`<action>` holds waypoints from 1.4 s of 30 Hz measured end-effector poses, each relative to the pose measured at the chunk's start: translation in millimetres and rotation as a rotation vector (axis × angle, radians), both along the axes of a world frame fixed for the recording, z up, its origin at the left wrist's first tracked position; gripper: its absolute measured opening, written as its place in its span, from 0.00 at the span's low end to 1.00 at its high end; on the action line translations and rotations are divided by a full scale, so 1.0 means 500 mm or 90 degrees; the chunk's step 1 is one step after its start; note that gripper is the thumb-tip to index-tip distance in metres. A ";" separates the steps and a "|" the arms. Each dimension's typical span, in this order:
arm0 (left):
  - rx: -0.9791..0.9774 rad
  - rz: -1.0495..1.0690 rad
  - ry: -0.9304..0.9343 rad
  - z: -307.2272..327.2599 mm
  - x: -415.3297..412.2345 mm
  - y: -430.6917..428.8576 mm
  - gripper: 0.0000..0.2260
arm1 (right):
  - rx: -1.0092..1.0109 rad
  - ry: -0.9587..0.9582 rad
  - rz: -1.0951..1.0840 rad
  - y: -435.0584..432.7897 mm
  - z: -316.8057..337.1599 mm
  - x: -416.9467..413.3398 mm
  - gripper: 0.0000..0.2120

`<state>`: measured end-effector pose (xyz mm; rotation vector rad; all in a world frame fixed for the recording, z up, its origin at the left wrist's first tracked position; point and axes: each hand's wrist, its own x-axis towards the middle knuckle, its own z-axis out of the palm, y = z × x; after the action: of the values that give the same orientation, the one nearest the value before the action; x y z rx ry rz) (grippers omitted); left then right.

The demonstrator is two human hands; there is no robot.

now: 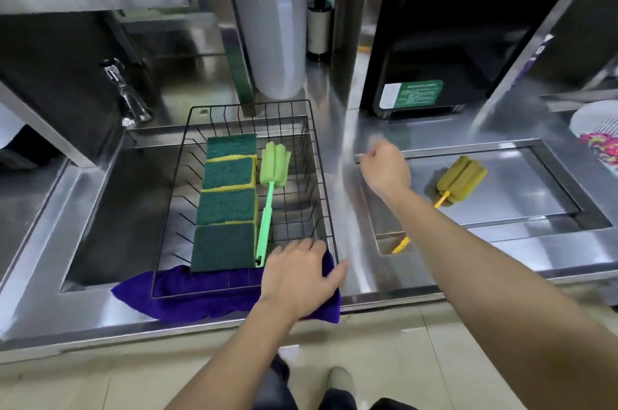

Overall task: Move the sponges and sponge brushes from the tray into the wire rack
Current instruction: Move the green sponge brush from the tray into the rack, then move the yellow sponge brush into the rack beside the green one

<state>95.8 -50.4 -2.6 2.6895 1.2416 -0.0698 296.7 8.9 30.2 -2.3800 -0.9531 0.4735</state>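
While I stand at the steel counter (337, 148), the sink (110, 209) sits on my left with the black wire rack (329, 209) resting in it, and the shallow steel tray (521, 175) is sunk into the counter on my right. A purple cloth (200, 296) lies under the rack's near edge and spills over the sink rim. Inside the rack, four green-topped sponges (227, 198) lie in a row from near to far, each touching the next, with the green sponge brush (267, 205) just beside them on their right, its foam head at the far end. The yellow sponge brush (459, 180) is in the tray, its handle passing under my right forearm. My left hand (297, 272) rests flat and loose on the rack's near right corner, over the cloth, gripping nothing. My right hand (384, 165) hangs above the tray's left edge, fingers curled in, empty.
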 end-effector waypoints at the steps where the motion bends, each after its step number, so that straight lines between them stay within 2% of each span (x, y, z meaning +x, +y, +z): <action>1: -0.009 -0.009 0.018 0.000 0.006 -0.002 0.26 | -0.013 -0.023 -0.029 -0.018 -0.008 0.024 0.13; 6: -0.052 -0.002 0.062 0.004 0.017 -0.001 0.27 | -0.078 -0.073 -0.137 -0.101 -0.058 0.117 0.21; 9: -0.061 0.009 0.063 0.005 0.019 -0.001 0.27 | -0.088 -0.002 -0.181 -0.136 -0.079 0.142 0.26; 12: -0.060 0.023 0.054 0.006 0.018 -0.003 0.28 | -0.096 0.029 -0.185 -0.156 -0.089 0.143 0.23; 17: -0.054 0.028 0.042 0.004 0.014 -0.005 0.28 | -0.124 0.049 -0.156 -0.153 -0.108 0.130 0.30; 23: -0.046 0.022 0.044 0.006 0.009 -0.009 0.27 | 0.114 0.242 -0.211 -0.129 -0.074 0.115 0.19; 25: -0.043 0.017 0.042 0.005 0.009 -0.008 0.27 | 0.206 0.303 -0.223 -0.109 -0.041 0.104 0.18; 31: -0.036 0.008 0.041 0.000 0.003 -0.006 0.27 | 0.341 0.357 -0.115 -0.030 0.062 0.027 0.18; 36: -0.033 -0.003 0.026 0.004 0.005 -0.007 0.27 | 0.329 0.382 0.006 0.013 0.097 -0.065 0.20; 42: 0.033 -0.070 0.041 0.002 -0.004 -0.006 0.28 | 0.243 0.350 0.091 0.027 0.056 -0.166 0.20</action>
<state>93.8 -53.4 -1.5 2.8197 1.1263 -0.1425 213.5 22.7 58.4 -1.7155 -0.8608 0.8586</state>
